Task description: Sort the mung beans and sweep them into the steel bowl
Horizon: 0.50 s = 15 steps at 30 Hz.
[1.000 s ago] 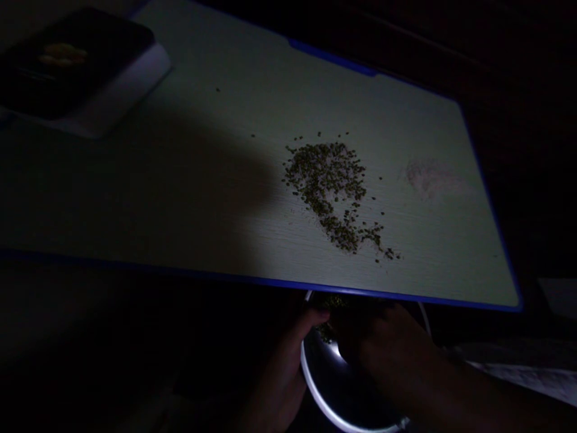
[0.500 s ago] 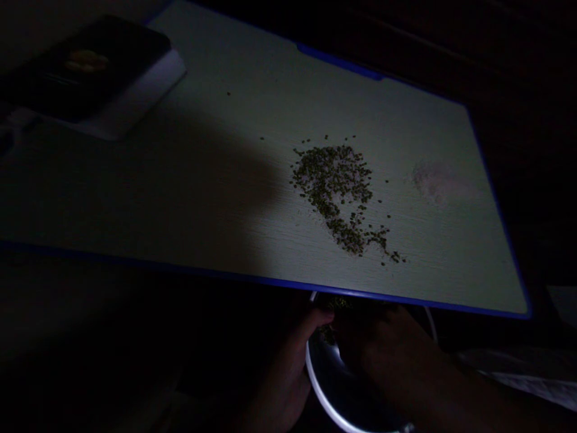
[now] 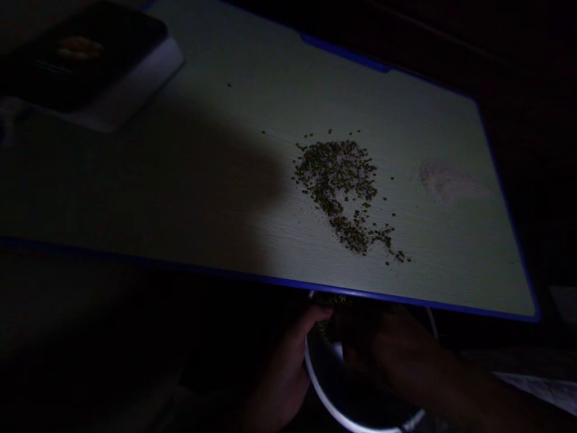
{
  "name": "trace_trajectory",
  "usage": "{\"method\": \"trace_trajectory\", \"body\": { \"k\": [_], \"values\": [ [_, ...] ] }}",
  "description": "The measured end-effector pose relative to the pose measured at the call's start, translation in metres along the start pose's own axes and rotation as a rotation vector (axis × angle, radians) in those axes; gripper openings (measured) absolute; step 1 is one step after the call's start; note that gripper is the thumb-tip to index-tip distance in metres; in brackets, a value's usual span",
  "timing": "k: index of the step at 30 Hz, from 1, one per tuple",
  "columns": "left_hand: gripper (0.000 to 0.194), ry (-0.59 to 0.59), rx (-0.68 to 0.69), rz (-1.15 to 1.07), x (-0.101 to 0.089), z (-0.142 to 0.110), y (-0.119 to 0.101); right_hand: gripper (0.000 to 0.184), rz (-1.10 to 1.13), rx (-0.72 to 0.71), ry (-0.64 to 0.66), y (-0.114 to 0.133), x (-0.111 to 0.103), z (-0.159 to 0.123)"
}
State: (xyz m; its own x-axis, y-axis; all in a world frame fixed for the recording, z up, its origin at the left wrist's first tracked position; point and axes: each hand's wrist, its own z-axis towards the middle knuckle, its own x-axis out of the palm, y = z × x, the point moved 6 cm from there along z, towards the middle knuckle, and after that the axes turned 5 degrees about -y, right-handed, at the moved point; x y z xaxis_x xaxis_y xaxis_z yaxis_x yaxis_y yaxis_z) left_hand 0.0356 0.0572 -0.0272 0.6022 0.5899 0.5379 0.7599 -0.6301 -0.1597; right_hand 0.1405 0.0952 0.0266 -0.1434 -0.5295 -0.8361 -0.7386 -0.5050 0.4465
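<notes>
- The left hand [image 3: 282, 370] sits at the near side of the bowl [image 3: 316, 385], its thumb reaching up and across toward the seeds [image 3: 325, 326] inside. It looks closed around the bowl's edge, but the light is too poor to be sure.
- The right hand [image 3: 396, 355] is over the bowl, just beside the left hand, with its fingers curled downward. Whether they are pinching anything is impossible to tell (they are mostly in shadow).
- The bowl has a bright white rim and sits under both hands, with a few small green seeds showing inside.
- Directly beyond the hands is the near blue edge [image 3: 342, 293] of a pale wood-grain board [image 3: 444, 255], which partly hides the top of the bowl.
- On the board, farther from the hands, lies a loose, uneven heap of small seeds [image 3: 336, 183], with strays scattered around it.
- A pale smudge [image 3: 444, 180] marks the board to the right of that heap.
- Far up and left of the hands, a black-topped white box [image 3: 81, 63] rests on the board.
- Low and right of the right hand, a whitish sheet [image 3: 532, 383] lies in the gloom.
</notes>
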Motion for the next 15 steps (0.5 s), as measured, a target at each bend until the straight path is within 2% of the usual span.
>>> {"method": "trace_trajectory", "body": {
  "k": [3, 6, 8, 11, 15],
  "values": [
    [0.014, 0.004, 0.019, -0.003, 0.002, -0.004, -0.004, 0.025, 0.076, 0.038, 0.007, -0.003, -0.023, -0.011],
    [0.010, 0.008, 0.073, 0.004, 0.005, -0.006, -0.008, 0.036, 0.181, 0.084, -0.026, -0.007, -0.034, -0.022],
    [0.007, 0.002, 0.078, 0.026, 0.005, -0.006, -0.007, 0.036, 0.215, 0.119, -0.094, -0.011, -0.035, -0.027],
    [0.011, -0.028, 0.028, 0.048, 0.002, -0.004, -0.001, 0.024, 0.252, 0.167, -0.186, -0.016, -0.032, -0.031],
    [0.016, -0.046, 0.001, 0.051, 0.001, -0.003, 0.003, 0.018, 0.255, 0.159, -0.178, -0.018, -0.026, -0.033]
  ]
}}
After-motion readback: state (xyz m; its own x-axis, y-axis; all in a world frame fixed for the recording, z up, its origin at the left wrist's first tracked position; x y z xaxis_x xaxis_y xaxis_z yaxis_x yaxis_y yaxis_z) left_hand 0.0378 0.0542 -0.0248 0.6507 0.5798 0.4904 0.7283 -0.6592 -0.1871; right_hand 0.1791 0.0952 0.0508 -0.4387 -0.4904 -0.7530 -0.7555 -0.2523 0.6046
